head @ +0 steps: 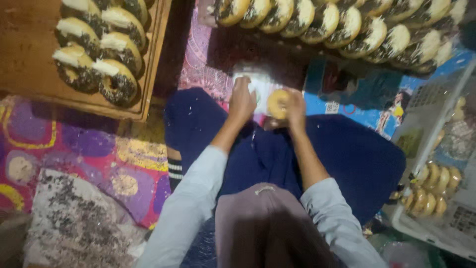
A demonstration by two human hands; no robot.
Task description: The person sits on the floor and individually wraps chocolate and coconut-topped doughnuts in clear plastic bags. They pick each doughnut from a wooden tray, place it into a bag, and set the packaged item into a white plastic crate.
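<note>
I sit cross-legged in dark blue trousers on a patterned mat. My right hand (294, 108) holds a plain golden doughnut (277, 103) in front of my knees. My left hand (242, 101) rests on a white container or packet (258, 85) lying just beyond it; its fingers curl down onto it. The doughnut is close to the white container's right edge. Pale grey sleeves cover both forearms up to the elbow.
A wooden tray (148, 74) at upper left carries doughnuts topped with dark sprinkles and white shreds. A long row of similar topped doughnuts (347, 25) runs along the top. A white crate (436, 168) at right holds plain doughnuts. A sprinkle-covered bag (74, 223) lies at lower left.
</note>
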